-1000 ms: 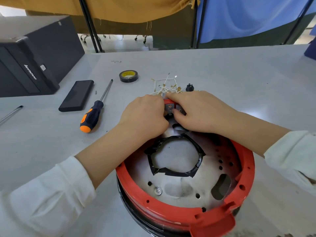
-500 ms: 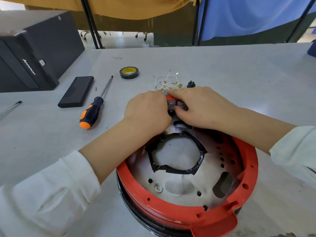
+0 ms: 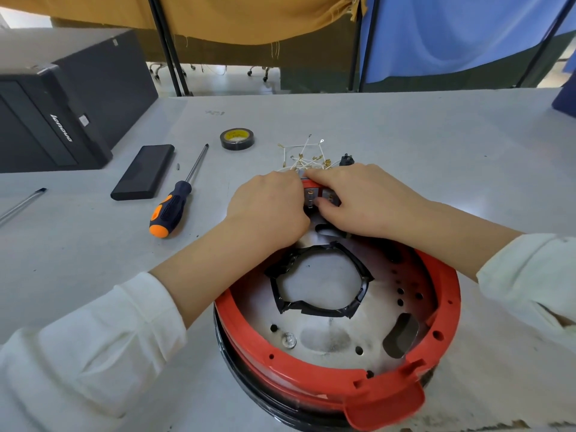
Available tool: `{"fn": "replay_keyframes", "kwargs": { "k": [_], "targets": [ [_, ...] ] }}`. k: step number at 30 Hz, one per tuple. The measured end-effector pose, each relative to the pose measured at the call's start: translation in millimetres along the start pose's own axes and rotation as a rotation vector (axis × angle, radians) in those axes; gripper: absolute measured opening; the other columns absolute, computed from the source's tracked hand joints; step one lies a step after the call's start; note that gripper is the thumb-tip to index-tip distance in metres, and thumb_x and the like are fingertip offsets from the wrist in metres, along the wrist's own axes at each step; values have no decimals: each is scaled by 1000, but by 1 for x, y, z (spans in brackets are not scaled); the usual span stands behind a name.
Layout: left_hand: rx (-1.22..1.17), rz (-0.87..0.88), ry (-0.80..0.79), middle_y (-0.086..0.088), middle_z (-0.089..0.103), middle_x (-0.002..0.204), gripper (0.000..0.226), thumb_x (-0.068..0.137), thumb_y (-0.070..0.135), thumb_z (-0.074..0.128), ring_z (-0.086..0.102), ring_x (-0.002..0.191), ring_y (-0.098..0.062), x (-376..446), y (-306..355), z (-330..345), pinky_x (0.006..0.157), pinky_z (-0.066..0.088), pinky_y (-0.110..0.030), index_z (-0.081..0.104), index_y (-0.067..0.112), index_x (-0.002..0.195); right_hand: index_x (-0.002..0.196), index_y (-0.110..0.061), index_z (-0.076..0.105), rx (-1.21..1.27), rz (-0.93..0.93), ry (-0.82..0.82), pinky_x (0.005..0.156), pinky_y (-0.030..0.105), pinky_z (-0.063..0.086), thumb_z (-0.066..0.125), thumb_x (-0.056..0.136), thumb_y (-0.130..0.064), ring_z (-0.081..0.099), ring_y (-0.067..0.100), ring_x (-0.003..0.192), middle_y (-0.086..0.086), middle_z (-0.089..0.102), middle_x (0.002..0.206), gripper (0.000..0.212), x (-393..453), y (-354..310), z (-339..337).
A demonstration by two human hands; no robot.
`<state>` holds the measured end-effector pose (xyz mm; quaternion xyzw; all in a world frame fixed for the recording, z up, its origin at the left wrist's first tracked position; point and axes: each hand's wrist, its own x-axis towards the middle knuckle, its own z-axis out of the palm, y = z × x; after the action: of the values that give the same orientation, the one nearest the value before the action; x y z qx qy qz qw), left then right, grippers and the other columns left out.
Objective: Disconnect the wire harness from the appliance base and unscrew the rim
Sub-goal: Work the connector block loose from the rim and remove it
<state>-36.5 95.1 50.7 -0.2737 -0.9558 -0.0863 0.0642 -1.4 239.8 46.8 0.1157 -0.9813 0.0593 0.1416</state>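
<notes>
Makeshift repair or teardown workstation in an office-like room. A plain grey tabletop [image 3: 405,126] carries a screwdriver [image 3: 177,198], a roll of electrical tape [image 3: 237,139], loose terminal wires [image 3: 304,157] and a black Lenovo computer case [image 3: 62,98]. Behind hang cloth partitions, ochre [image 3: 249,17] and blue [image 3: 452,29], with chair castors [image 3: 257,72] visible beneath.

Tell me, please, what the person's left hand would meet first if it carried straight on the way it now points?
Probably the small red and grey connector block on the red plastic rim's far edge: the left hand points up-right and already seems to touch it. The right hand lies just beyond. Depth is unclear.
</notes>
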Motion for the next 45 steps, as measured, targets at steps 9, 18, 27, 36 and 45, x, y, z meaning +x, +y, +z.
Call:
{"fn": "replay_keyframes", "kwargs": {
  "k": [9, 18, 27, 36, 45],
  "targets": [
    [-84, 42, -17, 0, 40, 70, 14, 87, 26, 54, 40, 67, -24, 4, -13, 2, 48, 25, -30, 44, 16, 83, 115, -28, 57, 32, 36, -36, 58, 31, 33, 47, 85, -26, 51, 19, 68, -9, 51, 68, 31, -2, -2, -3],
    [0, -9, 27, 1, 29, 62, 30, 75, 16, 55, 23, 52, -13, 4, -4, 3, 44, 18, -25, 27, 18, 64, 114, -28, 58, -2, 43, -10, 56, 31, 26, 48, 84, -25, 35, 16, 63, -5, 55, 71, 32, 0, -1, -1],
    [2, 4, 36, 1, 29, 61, 34, 74, 19, 54, 22, 52, -12, 2, -1, 1, 44, 17, -25, 23, 21, 60, 116, -27, 58, -18, 27, -16, 56, 31, 26, 47, 84, -24, 46, 22, 68, 1, 66, 84, 34, 0, -1, -1],
    [-115, 20, 15, 0, 38, 64, 16, 87, 30, 52, 33, 55, -18, 1, -10, 1, 46, 23, -28, 43, 20, 80, 110, -27, 57, 95, 93, -88, 60, 33, 40, 46, 86, -29, 49, 19, 68, -7, 55, 74, 26, -3, -4, -6],
    [-66, -7, 53, 3, 34, 62, 16, 85, 30, 53, 33, 55, -19, 3, -11, 8, 45, 22, -26, 44, 18, 79, 59, -39, 32, 143, 133, -64, 46, 24, 23, 52, 85, -29, 37, 0, 52, -12, 41, 56, 34, -4, -4, -5]
  ]
}}
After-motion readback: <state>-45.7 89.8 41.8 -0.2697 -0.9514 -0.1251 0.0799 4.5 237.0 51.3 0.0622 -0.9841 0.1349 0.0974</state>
